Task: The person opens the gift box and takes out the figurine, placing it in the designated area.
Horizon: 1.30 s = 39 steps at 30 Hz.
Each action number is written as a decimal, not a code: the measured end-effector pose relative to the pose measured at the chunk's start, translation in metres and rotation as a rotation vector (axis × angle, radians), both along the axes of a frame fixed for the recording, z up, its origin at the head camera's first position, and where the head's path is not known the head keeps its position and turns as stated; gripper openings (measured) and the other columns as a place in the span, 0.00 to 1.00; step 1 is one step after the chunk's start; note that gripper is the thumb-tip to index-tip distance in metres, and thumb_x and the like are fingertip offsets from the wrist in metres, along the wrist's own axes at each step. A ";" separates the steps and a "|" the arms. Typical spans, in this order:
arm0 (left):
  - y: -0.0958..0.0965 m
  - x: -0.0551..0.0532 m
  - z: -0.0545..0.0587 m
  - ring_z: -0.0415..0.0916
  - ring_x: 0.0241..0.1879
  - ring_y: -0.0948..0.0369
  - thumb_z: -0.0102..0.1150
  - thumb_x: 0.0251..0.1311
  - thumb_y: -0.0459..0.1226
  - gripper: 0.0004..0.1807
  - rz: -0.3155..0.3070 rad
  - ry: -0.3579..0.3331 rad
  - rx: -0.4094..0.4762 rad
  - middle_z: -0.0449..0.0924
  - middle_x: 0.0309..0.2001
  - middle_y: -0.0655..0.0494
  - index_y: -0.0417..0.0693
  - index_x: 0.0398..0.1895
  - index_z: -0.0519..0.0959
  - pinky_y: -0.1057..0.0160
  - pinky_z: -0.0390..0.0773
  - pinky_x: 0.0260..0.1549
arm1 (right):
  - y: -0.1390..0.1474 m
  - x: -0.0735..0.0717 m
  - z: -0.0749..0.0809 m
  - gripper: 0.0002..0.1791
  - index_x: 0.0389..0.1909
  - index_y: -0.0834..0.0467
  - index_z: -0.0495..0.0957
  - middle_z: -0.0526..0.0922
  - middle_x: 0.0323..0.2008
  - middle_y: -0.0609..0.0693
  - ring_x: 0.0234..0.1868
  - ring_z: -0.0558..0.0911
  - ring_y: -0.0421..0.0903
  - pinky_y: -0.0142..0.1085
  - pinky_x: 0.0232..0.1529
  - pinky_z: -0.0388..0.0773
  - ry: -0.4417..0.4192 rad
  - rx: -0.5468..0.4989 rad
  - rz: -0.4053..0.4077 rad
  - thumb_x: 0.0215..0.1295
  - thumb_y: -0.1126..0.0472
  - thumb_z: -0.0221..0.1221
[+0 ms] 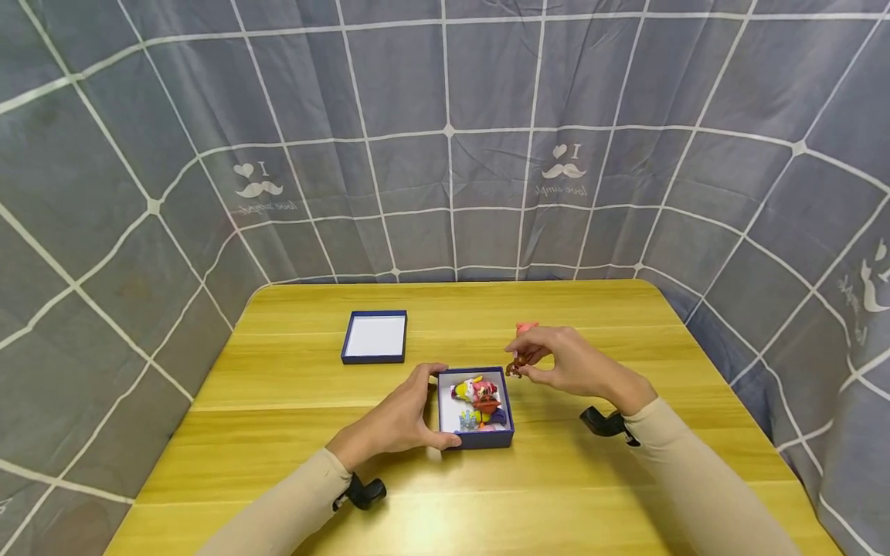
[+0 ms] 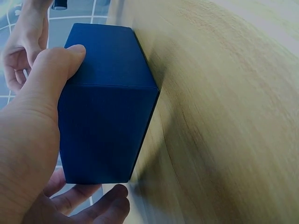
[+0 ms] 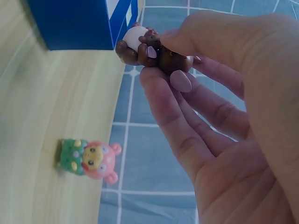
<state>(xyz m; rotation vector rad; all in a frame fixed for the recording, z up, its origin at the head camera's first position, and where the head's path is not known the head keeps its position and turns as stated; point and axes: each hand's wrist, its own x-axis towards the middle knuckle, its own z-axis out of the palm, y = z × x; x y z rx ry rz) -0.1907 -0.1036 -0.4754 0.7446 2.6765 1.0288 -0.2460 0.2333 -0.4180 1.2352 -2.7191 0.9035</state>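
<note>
My left hand (image 1: 403, 417) grips the left side of a dark blue open box (image 1: 487, 441), thumb at the near wall and fingers at the far one. Inside the box's white interior lie several small colourful toy figurines (image 1: 476, 389), heaped toward the right. Just right of the box, my right hand (image 1: 573, 363) pinches a small brown toy figurine (image 3: 175, 61) with a white part between thumb and fingertips, held above the table. A figurine with a pink hood and green body (image 3: 96, 160) stands on the table beyond the right hand, partly hidden in the head view.
A shallow blue lid with a white inside (image 1: 375, 337) lies back left on the wooden table (image 1: 292, 417). A grey curtain with white grid lines (image 1: 410, 170) surrounds the table's back and sides. Dark wrist cameras (image 1: 603, 422) stick out below both wrists.
</note>
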 end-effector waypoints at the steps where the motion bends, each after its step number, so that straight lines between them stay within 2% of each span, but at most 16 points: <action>1: 0.000 0.000 0.000 0.71 0.72 0.54 0.83 0.47 0.62 0.67 0.000 -0.001 0.000 0.65 0.77 0.47 0.50 0.83 0.53 0.47 0.71 0.75 | 0.002 -0.001 0.000 0.21 0.60 0.54 0.84 0.91 0.48 0.46 0.45 0.89 0.37 0.36 0.50 0.88 0.004 -0.002 -0.005 0.68 0.64 0.72; 5: 0.000 -0.001 0.000 0.71 0.72 0.54 0.83 0.47 0.63 0.67 -0.002 -0.001 0.000 0.65 0.77 0.46 0.51 0.83 0.53 0.47 0.71 0.75 | 0.008 -0.003 -0.001 0.21 0.59 0.54 0.84 0.90 0.46 0.43 0.43 0.88 0.36 0.38 0.48 0.89 0.027 -0.018 -0.023 0.66 0.66 0.72; 11: 0.000 0.000 -0.001 0.72 0.71 0.54 0.82 0.47 0.63 0.67 -0.004 -0.006 -0.007 0.65 0.77 0.46 0.50 0.84 0.53 0.47 0.72 0.74 | 0.014 -0.007 -0.003 0.21 0.59 0.56 0.84 0.91 0.48 0.49 0.42 0.89 0.39 0.40 0.46 0.89 0.032 -0.031 -0.042 0.65 0.68 0.72; 16: 0.000 -0.001 0.000 0.72 0.71 0.54 0.82 0.47 0.64 0.68 -0.012 -0.006 -0.011 0.65 0.77 0.45 0.49 0.84 0.52 0.47 0.72 0.74 | 0.024 -0.011 -0.002 0.23 0.61 0.55 0.84 0.91 0.48 0.50 0.42 0.90 0.40 0.40 0.47 0.90 0.013 -0.030 -0.091 0.66 0.68 0.72; 20: 0.000 -0.001 0.001 0.72 0.69 0.55 0.82 0.47 0.63 0.67 -0.007 -0.005 -0.008 0.65 0.77 0.46 0.50 0.84 0.53 0.48 0.73 0.74 | 0.032 -0.018 -0.002 0.21 0.60 0.58 0.84 0.91 0.48 0.49 0.41 0.90 0.41 0.43 0.46 0.90 0.029 -0.030 -0.127 0.66 0.67 0.72; 26: -0.001 0.000 0.004 0.72 0.69 0.55 0.83 0.48 0.62 0.67 -0.018 -0.020 -0.004 0.65 0.77 0.45 0.50 0.84 0.52 0.48 0.72 0.74 | 0.043 -0.027 -0.008 0.19 0.57 0.59 0.85 0.91 0.48 0.50 0.41 0.90 0.43 0.40 0.46 0.89 0.053 -0.024 -0.151 0.65 0.69 0.70; 39: -0.002 -0.001 0.001 0.72 0.70 0.55 0.82 0.48 0.63 0.67 -0.015 -0.016 -0.002 0.66 0.75 0.45 0.49 0.84 0.52 0.48 0.72 0.74 | 0.061 -0.043 -0.025 0.19 0.55 0.57 0.86 0.92 0.45 0.48 0.41 0.90 0.43 0.42 0.46 0.89 0.054 0.010 -0.208 0.64 0.72 0.71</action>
